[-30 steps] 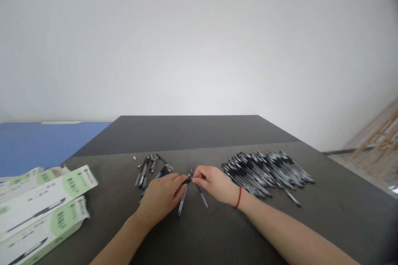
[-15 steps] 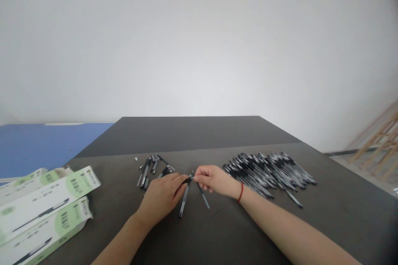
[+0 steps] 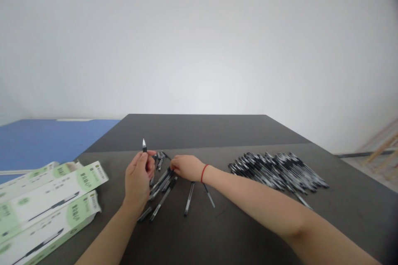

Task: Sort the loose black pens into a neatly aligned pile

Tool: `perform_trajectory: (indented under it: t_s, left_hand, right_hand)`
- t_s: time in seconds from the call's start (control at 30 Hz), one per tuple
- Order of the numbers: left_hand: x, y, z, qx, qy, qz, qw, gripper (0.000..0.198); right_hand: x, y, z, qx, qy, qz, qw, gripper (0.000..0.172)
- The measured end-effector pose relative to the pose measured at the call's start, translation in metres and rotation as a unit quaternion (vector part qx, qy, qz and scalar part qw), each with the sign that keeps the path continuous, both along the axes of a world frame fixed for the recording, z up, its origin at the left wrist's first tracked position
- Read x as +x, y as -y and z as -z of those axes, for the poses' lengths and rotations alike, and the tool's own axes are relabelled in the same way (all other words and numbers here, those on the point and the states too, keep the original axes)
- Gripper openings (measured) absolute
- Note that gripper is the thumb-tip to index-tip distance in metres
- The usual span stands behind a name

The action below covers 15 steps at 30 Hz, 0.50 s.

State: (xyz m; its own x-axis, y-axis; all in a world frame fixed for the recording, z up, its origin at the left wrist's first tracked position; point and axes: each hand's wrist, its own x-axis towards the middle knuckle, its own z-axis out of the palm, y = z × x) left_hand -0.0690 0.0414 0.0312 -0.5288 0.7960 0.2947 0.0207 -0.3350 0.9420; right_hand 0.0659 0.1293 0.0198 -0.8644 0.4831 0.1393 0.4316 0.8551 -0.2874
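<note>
My left hand (image 3: 138,174) is closed round a pen (image 3: 144,145), which stands upright with its silver cone tip pointing up and black grip below it. My right hand (image 3: 188,166) is at a small heap of pen parts (image 3: 161,186), its fingers bent together over the heap's upper edge. Whatever those fingers pinch is hidden. Under the right wrist lie a clear pen barrel (image 3: 189,199) and a thin dark-and-clear piece (image 3: 209,197), both partly covered by the hand and arm.
A large pile of black and clear pens (image 3: 276,169) lies on the dark table (image 3: 199,130) at the right. White and green pen boxes (image 3: 56,198) are stacked at the left. A blue surface (image 3: 56,138) lies beyond them, and a plain wall stands behind.
My hands have come apart from the middle. The left has moved left and raised the pen upright; the right has shifted left to the heap of pen parts.
</note>
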Motion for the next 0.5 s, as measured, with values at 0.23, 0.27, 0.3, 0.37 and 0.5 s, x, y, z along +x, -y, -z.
perform_trajectory:
  t_s: [0.23,0.27,0.3,0.37,0.5]
  left_hand:
    - [0.002,0.001,-0.001,0.009,0.025,0.006,1.0,0.015]
    - [0.003,0.001,0.0,0.005,0.021,0.007,1.0,0.015]
    - [0.004,0.001,0.001,0.0,0.015,0.009,1.0,0.016]
    - [0.006,0.001,0.004,-0.011,-0.004,0.015,1.0,0.018]
    - [0.008,0.001,0.011,-0.043,-0.073,0.034,0.996,0.021]
  right_hand:
    - [-0.004,0.01,-0.007,0.069,0.022,-0.066,0.995,0.013]
    - [-0.003,0.014,-0.008,0.086,0.026,-0.084,0.992,0.013]
    - [-0.003,0.018,-0.009,0.106,0.033,-0.103,0.988,0.013]
    - [-0.006,0.026,-0.008,0.147,0.058,-0.137,0.978,0.013]
    - [-0.014,0.036,-0.009,0.182,0.101,-0.14,0.968,0.013]
